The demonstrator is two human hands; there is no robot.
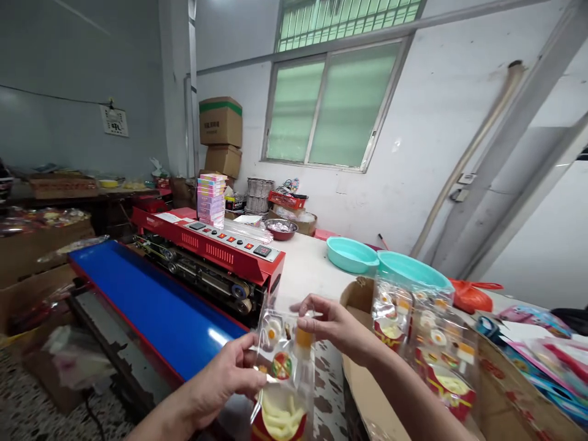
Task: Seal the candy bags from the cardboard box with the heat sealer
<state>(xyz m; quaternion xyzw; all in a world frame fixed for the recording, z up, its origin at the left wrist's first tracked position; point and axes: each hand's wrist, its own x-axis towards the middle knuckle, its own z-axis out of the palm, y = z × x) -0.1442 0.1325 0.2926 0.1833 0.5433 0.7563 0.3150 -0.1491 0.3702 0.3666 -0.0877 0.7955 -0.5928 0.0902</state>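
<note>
Both my hands hold a clear plastic bag of toy food [282, 380] upright in front of me, just right of the blue conveyor belt [151, 300]. My left hand [225, 383] pinches the bag's left edge, fingers closed on it. My right hand [331, 324] grips the bag's top right corner between thumb and fingers. Inside the bag I see a fried-egg piece, a round red and green piece, an orange-topped piece and pale fries in a red cup.
A red band-sealing machine [220, 245] runs along the belt. A cardboard box [459, 367] at my right holds several similar filled bags. Two teal basins [353, 254] sit on the white table behind. Stacked cartons [221, 122] stand by the window. More boxes sit at left.
</note>
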